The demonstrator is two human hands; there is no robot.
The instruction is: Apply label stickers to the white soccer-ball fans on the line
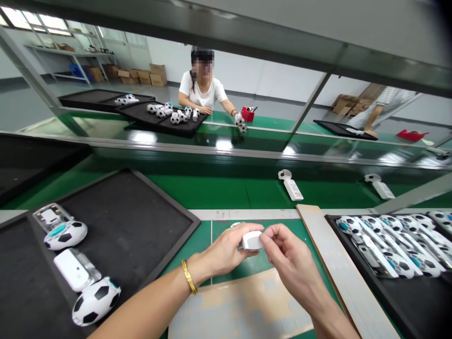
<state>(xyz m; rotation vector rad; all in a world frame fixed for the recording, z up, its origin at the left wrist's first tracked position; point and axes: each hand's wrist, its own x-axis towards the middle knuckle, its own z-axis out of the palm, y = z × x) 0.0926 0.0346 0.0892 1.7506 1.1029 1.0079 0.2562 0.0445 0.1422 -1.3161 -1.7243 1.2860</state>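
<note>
though small, a white casing (252, 240) between left hand (222, 249) and right hand (289, 263)

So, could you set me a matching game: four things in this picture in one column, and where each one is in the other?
Things:
1. gold bangle
2. white plastic piece
3. red container
4. cardboard boxes

Places:
A. held between the left hand and right hand
B. on the floor behind the co-worker
C. around the left wrist
D. on the far green bench

Pairs: 1-C, 2-A, 3-D, 4-B
</note>
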